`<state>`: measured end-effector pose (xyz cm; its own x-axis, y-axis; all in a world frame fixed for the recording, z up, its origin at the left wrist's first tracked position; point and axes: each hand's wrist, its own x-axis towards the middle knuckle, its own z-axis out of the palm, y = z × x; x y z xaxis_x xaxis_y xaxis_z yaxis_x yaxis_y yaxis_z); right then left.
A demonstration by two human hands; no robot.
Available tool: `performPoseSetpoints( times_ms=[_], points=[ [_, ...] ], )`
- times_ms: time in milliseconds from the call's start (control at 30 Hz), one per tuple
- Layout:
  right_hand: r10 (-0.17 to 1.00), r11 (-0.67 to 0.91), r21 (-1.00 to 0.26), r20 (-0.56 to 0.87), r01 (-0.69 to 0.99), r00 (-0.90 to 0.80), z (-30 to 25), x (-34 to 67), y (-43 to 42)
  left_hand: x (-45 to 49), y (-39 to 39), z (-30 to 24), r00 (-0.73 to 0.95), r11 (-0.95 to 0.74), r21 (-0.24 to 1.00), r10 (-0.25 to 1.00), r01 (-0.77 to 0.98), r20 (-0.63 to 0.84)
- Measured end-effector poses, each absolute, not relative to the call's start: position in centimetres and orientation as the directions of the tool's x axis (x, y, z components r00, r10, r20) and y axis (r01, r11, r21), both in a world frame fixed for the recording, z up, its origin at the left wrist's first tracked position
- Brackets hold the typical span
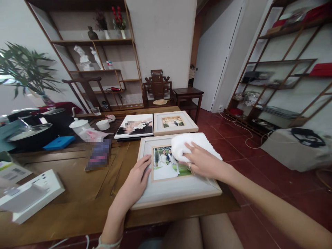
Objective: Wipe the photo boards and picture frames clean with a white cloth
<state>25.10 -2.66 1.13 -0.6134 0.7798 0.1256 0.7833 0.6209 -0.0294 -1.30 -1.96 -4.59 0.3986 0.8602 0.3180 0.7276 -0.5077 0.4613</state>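
Observation:
A large wood-framed wedding photo (pixel 171 190) lies flat on the wooden table (pixel 77 186) in front of me. My left hand (pixel 137 178) rests flat on the frame's left side, fingers stretched out and together. My right hand (pixel 204 162) presses a white cloth (pixel 186 143) onto the glass at the photo's upper right, fingers curled over the cloth. The cloth covers the frame's top right corner.
Behind the frame lie a smaller framed photo (pixel 175 122) and an unframed print (pixel 136 126). Left on the table are a white box (pixel 31 193), a blue pad (pixel 59 142), dark pots (pixel 31 133) and white cups (pixel 79 125). Shelves line the back wall and right side.

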Motion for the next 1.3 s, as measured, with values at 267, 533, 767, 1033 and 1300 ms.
performPoseSetpoints(
  times_ms=[267,533,767,1033,1300],
  points=[
    [0.817,0.575,-0.204,0.093,0.792,-0.569,1.1,24.9,-9.6,-1.3,-2.0,-4.6,0.400,-0.512,0.458,0.858,0.727,0.323],
    [0.845,0.499,-0.074,0.261,0.863,-0.466,-0.3,25.4,0.5,-1.3,-2.1,-4.5,0.392,-0.497,0.467,0.867,0.732,0.308],
    [0.800,0.581,0.027,0.169,0.814,-0.576,-0.1,24.5,1.2,-1.4,-1.8,-4.8,0.389,-0.512,0.465,0.857,0.722,0.338],
    [0.752,0.640,-0.188,-0.046,0.745,-0.657,2.4,24.9,-8.0,-1.4,-1.8,-4.7,0.396,-0.523,0.453,0.849,0.722,0.349],
    [0.835,0.548,-0.130,0.147,0.826,-0.531,0.1,24.8,-1.3,-1.4,-2.0,-4.4,0.383,-0.513,0.476,0.856,0.715,0.347]
  ],
)
